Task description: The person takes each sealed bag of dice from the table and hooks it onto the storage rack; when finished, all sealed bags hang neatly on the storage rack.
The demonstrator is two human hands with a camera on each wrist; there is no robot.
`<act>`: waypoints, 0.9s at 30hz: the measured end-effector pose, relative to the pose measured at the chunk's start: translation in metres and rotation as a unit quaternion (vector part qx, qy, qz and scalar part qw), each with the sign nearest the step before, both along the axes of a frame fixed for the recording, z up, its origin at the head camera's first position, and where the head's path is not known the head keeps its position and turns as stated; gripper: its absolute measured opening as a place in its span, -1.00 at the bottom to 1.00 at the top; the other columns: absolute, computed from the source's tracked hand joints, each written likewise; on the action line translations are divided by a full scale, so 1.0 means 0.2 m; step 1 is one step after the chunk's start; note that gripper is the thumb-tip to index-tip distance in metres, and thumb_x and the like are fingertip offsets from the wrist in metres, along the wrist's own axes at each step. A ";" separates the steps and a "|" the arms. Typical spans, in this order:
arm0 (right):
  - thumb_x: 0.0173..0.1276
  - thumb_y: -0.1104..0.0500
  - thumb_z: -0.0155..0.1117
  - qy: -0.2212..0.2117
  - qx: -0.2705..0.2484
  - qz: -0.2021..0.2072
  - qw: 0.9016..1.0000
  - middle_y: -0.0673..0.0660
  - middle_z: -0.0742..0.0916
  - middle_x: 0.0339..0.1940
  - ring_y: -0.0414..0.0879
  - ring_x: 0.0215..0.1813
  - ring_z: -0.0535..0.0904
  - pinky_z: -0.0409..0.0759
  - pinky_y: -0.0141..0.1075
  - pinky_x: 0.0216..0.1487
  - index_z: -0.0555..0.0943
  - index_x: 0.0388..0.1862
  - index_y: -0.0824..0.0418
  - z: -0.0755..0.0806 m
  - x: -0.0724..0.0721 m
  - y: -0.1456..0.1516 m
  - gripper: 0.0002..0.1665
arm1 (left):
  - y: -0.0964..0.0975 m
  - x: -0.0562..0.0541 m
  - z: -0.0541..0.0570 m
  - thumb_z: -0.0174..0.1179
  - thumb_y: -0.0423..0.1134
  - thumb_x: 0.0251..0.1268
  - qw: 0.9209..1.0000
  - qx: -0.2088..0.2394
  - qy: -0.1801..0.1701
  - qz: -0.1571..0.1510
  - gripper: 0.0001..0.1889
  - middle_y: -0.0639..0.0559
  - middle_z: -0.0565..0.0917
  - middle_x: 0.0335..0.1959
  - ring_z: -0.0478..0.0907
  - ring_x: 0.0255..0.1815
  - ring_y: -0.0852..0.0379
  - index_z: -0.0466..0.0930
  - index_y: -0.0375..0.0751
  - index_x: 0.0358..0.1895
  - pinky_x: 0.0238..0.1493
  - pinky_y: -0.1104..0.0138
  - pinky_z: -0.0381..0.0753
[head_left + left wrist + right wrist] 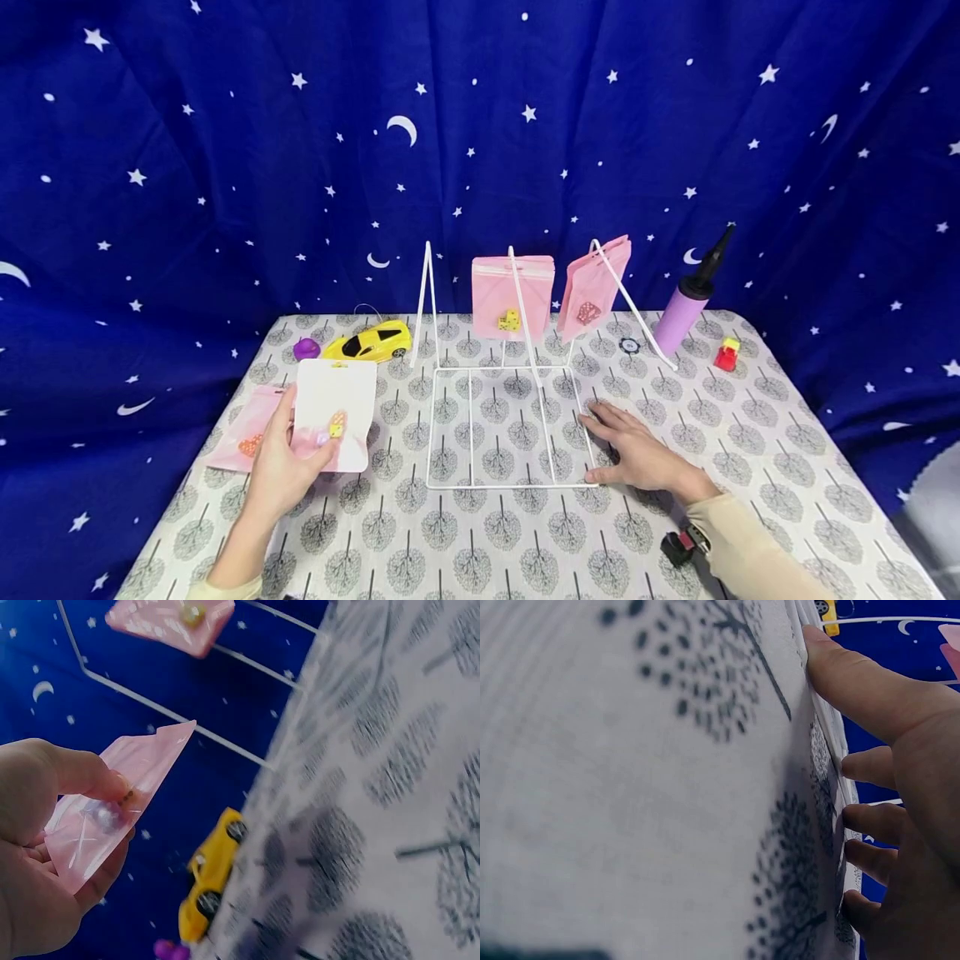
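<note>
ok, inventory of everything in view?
Rack: 1, white, centre
Hanging bags: at least 2, pink, rack
Table bag: 1, pink, left
Held bag: 1, pinkish, left
Dotted pieces: several, multicoloured, bags
Car: 1, yellow, back left
Toy: 1, purple, beside car
Pump: 1, purple-black, back right
Block: 1, red-yellow, far right
Disc: 1, black-white, near pump
Tablecloth: 1, pale, beneath
Curtain: 1, blue, background
Unidentified object: 1, white, right edge
Wrist device: 1, black-red, lower right
Sleeves: 2, cream, foreground
Left fingers: 1 hand, pinching held bag
Right fingers: 1 hand, at rack

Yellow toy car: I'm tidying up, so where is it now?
In the head view, the yellow toy car sits back left on the table, between a small purple object and the white rack.
</note>
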State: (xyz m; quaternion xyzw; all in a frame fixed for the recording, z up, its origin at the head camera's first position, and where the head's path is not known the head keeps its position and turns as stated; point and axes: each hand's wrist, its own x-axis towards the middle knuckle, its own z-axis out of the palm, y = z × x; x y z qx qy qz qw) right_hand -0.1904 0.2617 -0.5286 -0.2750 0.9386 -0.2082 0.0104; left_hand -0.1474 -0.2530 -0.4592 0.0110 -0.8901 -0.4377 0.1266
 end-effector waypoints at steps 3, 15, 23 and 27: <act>-0.01 -0.35 0.44 0.001 0.001 0.001 1.000 0.40 0.20 0.53 0.41 0.50 0.07 0.02 0.38 0.41 0.31 0.46 0.24 0.00 0.00 0.00 0.17 | 0.03 0.02 0.05 0.47 -0.30 0.02 1.000 0.003 0.016 -0.006 0.10 -0.26 0.40 0.22 0.47 0.13 -0.13 -0.10 -0.06 0.58 0.19 0.40 0.46; -0.02 -0.29 0.48 0.011 0.001 0.009 1.000 0.41 0.23 0.52 0.40 0.50 0.08 0.03 0.34 0.43 0.30 0.46 0.26 0.02 -0.01 0.00 0.16 | 0.12 0.13 0.21 0.50 -0.35 -0.02 0.997 0.025 0.058 -0.033 0.13 -0.16 0.43 0.08 0.54 -0.15 0.07 -0.09 0.08 0.58 -0.30 0.45 0.70; -0.01 -0.30 0.47 0.011 0.003 0.006 1.000 0.41 0.22 0.52 0.39 0.51 0.07 0.04 0.36 0.42 0.30 0.46 0.26 0.01 -0.01 0.01 0.17 | 0.16 0.18 0.27 0.52 -0.41 -0.13 0.995 -0.029 0.092 -0.016 0.17 -0.25 0.44 0.19 0.53 0.08 -0.15 -0.07 -0.10 0.57 0.09 0.51 0.54; -0.01 -0.31 0.47 0.012 0.002 0.008 1.000 0.41 0.23 0.52 0.40 0.50 0.08 0.04 0.36 0.42 0.30 0.46 0.26 0.00 0.00 0.01 0.17 | 0.19 0.22 0.30 0.54 -0.46 -0.20 0.992 -0.021 0.116 -0.031 0.18 -0.21 0.48 0.12 0.56 -0.07 0.06 -0.03 -0.15 0.56 -0.02 0.54 0.60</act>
